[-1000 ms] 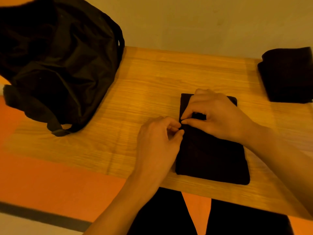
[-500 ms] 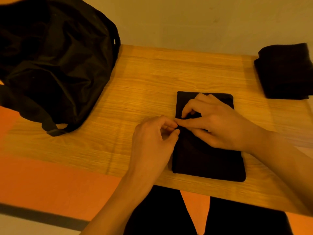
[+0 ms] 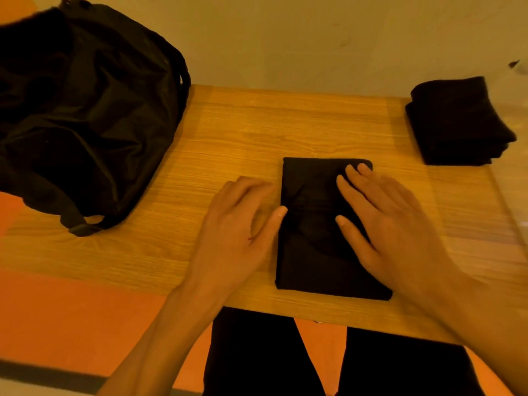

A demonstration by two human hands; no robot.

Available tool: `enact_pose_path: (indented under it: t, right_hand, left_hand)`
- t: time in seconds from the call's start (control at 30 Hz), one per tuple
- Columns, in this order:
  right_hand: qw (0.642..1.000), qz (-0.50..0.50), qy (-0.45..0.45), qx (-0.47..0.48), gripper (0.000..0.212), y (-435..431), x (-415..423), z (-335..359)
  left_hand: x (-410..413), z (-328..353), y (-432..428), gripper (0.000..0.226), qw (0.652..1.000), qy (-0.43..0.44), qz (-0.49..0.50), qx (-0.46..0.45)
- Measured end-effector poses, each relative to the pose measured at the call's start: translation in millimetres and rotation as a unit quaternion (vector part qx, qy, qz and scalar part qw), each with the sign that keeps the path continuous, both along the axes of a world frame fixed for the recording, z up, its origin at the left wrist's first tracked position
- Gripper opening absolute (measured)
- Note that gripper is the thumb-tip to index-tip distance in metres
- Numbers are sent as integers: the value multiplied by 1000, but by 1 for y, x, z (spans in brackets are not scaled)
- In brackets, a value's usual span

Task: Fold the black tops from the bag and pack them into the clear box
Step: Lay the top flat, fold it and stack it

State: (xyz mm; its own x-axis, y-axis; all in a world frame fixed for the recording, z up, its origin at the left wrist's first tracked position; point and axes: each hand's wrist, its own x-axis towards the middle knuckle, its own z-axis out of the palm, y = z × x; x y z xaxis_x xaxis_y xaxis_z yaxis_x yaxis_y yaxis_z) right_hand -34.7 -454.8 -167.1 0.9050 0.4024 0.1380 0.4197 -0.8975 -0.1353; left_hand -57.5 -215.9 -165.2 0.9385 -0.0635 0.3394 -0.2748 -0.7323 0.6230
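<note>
Two hands are flat and open on the wooden table (image 3: 234, 132), gripping nothing. Right hand (image 3: 391, 224) lies palm-down on the folded black top (image 3: 311, 247), which sits at the table's near edge; left hand (image 3: 237, 224) rests just left of that top, thumb touching its edge. Farther back, a stack of folded tops (image 3: 454, 121) sits at the table's right, inside the barely visible clear box (image 3: 511, 212), and the black bag (image 3: 85, 110) slumps at its left.

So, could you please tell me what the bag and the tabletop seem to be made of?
The black bag looks like thin synthetic fabric, perhaps nylon: crumpled, with a faint sheen. The tabletop looks like wood or wood-grain laminate: light, smooth, with straight grain lines.
</note>
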Motion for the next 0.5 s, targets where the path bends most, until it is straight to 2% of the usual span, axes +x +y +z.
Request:
enact_pose_path:
  t: [0.1, 0.2, 0.23, 0.33, 0.37, 0.43, 0.5]
  right_hand:
    - [998, -9, 56, -32, 70, 1, -4, -7]
    - [996, -1, 86, -28, 74, -1, -2, -7]
    - [997, 2, 82, -12, 73, -3, -3, -4]
    - [996, -16, 11, 85, 62, -9, -2, 7]
    - [993, -27, -12, 118, 58, -9, 0, 9]
    - [987, -54, -31, 147, 56, -5, 8, 13]
    - [989, -76, -8, 129, 61, 4, 19, 12]
  left_hand:
    - [9, -7, -8, 34, 997, 17, -50, 64]
    - [15, -14, -9, 27, 986, -34, -57, 150]
    - [15, -12, -10, 28, 989, -37, -49, 133]
    - [11, 11, -15, 32, 999, 5, -13, -44]
    - [12, 18, -18, 36, 997, 15, -7, -72]
    - [21, 26, -26, 56, 998, 52, -26, -37]
    - [34, 23, -35, 75, 989, 106, -81, 64]
